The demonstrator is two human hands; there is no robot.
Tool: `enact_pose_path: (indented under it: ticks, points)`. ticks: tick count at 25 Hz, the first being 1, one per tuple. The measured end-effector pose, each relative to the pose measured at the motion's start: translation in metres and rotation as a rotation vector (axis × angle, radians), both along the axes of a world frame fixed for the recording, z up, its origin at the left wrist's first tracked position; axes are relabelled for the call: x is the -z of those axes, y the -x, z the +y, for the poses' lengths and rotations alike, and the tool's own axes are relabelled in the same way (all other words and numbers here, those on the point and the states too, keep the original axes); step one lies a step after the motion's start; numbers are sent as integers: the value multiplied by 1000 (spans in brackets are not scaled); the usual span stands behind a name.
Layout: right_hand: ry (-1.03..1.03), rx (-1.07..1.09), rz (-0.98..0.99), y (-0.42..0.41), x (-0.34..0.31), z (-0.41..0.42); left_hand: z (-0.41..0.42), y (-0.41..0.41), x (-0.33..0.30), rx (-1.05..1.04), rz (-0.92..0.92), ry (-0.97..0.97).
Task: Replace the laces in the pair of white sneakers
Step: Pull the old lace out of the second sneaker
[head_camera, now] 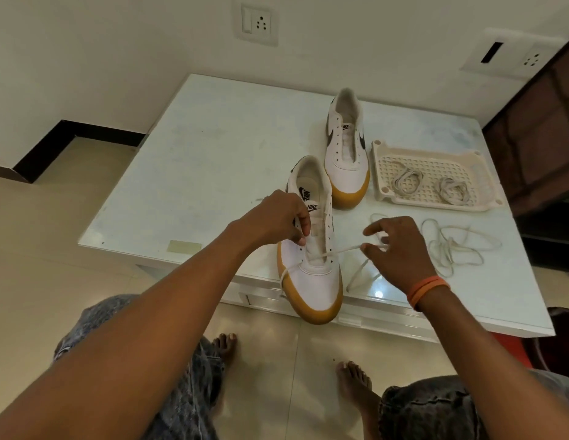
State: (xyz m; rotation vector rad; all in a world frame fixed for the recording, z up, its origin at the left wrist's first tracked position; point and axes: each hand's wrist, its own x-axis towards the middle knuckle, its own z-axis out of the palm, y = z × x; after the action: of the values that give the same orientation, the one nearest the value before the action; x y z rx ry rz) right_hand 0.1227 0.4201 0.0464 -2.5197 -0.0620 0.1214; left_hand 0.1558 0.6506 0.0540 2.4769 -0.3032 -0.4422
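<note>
The near sneaker [311, 249] sits at the front edge of the white table [194, 160], its gum-coloured toe hanging just over the lip, and a pale lace [340, 250] is threaded across its lowest eyelets. The left hand [277, 220] comes down over the shoe's left side, fingers curled, thumb and forefinger closing at the eyelet row; whether they nip the lace itself or the shoe's edge cannot be told from here. The right hand [400, 249] is out to the right of the shoe, pinching the lace's right-hand run between thumb and a fingertip while the other fingers fan out loose. That lace looks flat, soft and very light, limp enough to flop and twist, so the sensible place to take it is right near the tip, where it should be stiff enough to poke through a hole. The shoe looks light too and could slide or tip off that edge, so steadying it by the eyelet flap seems wise. Its left lace end dangles off the table front. The far sneaker [346, 147] stands behind with bare eyelets. Beside it a cream slotted tray [435, 203] holds two coiled laces [407, 182], lying apart. Another loose lace [458, 249] sprawls on the tabletop, just in front of the tray.
</note>
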Motion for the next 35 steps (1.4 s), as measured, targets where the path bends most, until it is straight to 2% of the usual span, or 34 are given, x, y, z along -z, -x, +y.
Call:
enact_pose_path:
  ticks: [2,6,8,10,13,16,20,23,25,30,35]
  points:
    - [14,-134,-43,8,7,23,-2,-8,-1,50,7,-81]
    - [243,-251,-31,20,23,61,-9,-12,-1,74,5,-157]
    - [255,-235,-6,18,23,64,-8,-14,-1,78,8,-167]
    - [168,-202,11,10,17,57,-6,-15,-4,88,30,-165]
    - [63,-38,-7,-9,-3,28,-4,-16,-7,96,50,-160]
    - [80,71,15,-18,-11,4,-5,-17,-8,110,56,-177]
    - [102,-143,-80,4,3,38,-10,-19,-9,132,62,-221]
    - [269,-245,-39,17,22,65,-11,-19,-8,118,54,-229]
    - [289,-217,-56,17,26,67,-11,-19,-7,115,55,-228]
    - [193,-63,-84,-5,8,34,-8,-21,-8,130,73,-215]
    - [107,83,23,-21,-3,-2,-9,-21,-11,132,93,-214]
